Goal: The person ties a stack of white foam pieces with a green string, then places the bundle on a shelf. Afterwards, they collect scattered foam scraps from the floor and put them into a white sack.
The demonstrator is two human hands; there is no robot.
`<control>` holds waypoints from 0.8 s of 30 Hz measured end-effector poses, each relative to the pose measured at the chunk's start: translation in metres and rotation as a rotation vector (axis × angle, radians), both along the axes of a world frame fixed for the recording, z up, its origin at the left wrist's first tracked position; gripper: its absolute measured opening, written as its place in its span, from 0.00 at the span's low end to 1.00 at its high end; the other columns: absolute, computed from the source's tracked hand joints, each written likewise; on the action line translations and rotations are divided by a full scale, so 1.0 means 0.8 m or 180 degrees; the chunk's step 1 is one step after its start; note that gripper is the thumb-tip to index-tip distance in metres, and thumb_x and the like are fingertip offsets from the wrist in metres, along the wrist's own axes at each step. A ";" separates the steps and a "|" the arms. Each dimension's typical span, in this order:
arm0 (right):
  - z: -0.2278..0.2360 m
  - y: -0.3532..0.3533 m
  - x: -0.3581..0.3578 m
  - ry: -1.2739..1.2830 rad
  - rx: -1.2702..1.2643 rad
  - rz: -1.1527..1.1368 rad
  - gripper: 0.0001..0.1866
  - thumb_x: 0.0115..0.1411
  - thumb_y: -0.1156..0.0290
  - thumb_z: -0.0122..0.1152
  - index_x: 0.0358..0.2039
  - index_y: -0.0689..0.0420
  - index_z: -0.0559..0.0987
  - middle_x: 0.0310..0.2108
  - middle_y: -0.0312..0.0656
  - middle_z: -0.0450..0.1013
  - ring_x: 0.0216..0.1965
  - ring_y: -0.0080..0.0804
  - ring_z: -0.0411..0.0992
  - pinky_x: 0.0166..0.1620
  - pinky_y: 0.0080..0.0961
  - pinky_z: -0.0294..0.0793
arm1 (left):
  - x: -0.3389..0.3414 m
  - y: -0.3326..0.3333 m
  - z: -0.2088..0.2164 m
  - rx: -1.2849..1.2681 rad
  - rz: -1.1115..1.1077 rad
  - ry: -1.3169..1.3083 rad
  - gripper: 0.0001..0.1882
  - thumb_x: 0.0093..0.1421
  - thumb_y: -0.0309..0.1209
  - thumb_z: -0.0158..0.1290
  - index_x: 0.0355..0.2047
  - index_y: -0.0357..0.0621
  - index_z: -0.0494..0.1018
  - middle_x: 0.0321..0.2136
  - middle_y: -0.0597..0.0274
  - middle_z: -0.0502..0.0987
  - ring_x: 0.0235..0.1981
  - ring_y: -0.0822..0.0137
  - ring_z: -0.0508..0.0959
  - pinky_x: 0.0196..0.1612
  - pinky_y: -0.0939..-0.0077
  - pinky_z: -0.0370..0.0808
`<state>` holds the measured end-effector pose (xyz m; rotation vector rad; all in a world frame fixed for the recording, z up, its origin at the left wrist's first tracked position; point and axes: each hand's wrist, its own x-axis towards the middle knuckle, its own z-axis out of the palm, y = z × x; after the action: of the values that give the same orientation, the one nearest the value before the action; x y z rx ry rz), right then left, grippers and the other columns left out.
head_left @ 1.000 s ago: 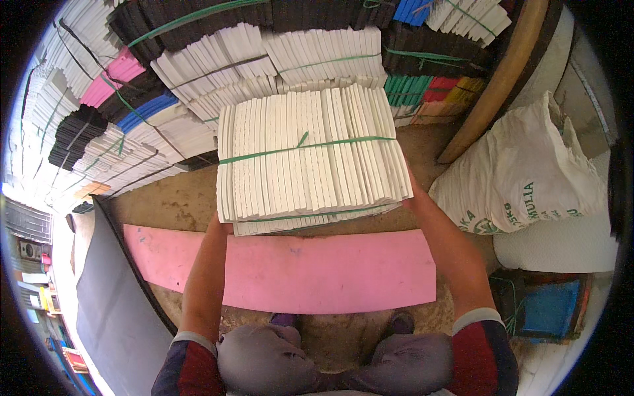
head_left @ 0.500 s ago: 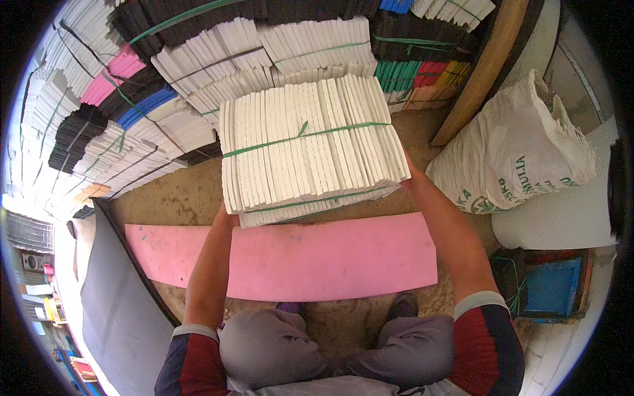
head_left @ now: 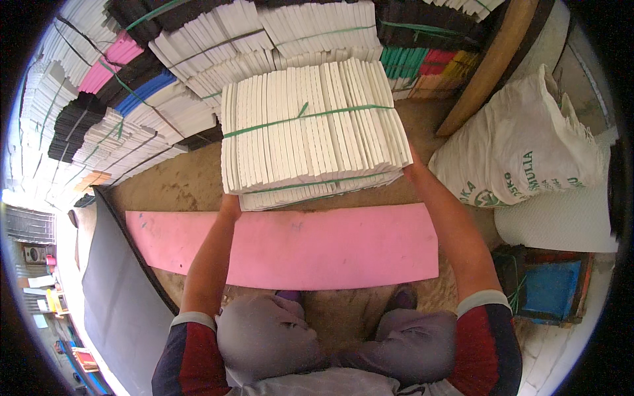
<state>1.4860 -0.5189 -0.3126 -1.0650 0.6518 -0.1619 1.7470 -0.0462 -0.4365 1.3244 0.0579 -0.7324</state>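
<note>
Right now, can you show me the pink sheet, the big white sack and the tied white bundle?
Pink sheet [head_left: 323, 249], head view: middle of its flat top.
White sack [head_left: 505, 145], head view: middle of its side.
White bundle [head_left: 314, 142], head view: middle of its upper face.

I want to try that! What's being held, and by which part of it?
A strapped white bundle, held near its bottom: left grip at the lower left corner, right grip at the lower right. The bundle hides the fingertips.

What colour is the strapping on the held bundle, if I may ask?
The strapping is green; head view.
</note>
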 end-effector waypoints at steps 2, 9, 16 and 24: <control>-0.068 -0.027 -0.016 0.0162 -0.0250 -0.0004 0.32 0.75 0.48 0.41 0.68 0.58 0.67 0.62 0.49 0.72 0.62 0.41 0.71 0.63 0.36 0.70 | -0.026 0.040 -0.038 0.0361 -0.0004 -0.0659 0.45 0.71 0.66 0.32 0.74 0.42 0.53 0.73 0.53 0.58 0.73 0.56 0.58 0.74 0.57 0.55; -0.155 0.043 -0.168 0.1219 -0.3092 0.0327 0.31 0.75 0.51 0.42 0.64 0.64 0.70 0.59 0.55 0.72 0.61 0.47 0.70 0.64 0.38 0.66 | -0.237 0.099 0.008 0.2507 -0.2160 -0.3525 0.45 0.63 0.50 0.59 0.73 0.43 0.55 0.73 0.40 0.54 0.76 0.44 0.49 0.74 0.48 0.47; -0.017 0.083 -0.147 0.1055 -0.3773 0.3011 0.26 0.64 0.60 0.61 0.62 0.51 0.74 0.53 0.52 0.77 0.55 0.53 0.74 0.59 0.45 0.74 | -0.215 -0.003 0.103 0.1802 -0.2081 -0.1123 0.35 0.60 0.53 0.64 0.60 0.43 0.74 0.58 0.42 0.74 0.62 0.46 0.72 0.64 0.50 0.68; 0.160 0.180 -0.094 0.1374 -0.3807 0.2638 0.17 0.66 0.56 0.60 0.32 0.58 0.80 0.31 0.53 0.79 0.37 0.55 0.78 0.39 0.51 0.76 | -0.224 -0.102 0.267 0.2561 -0.3714 -0.2053 0.37 0.64 0.63 0.53 0.56 0.43 0.77 0.59 0.48 0.76 0.62 0.46 0.73 0.67 0.52 0.67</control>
<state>1.4111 -0.3746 -0.1843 -2.4844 0.4043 0.4839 1.5678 -0.1280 -0.2225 2.3266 -1.1266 -1.2611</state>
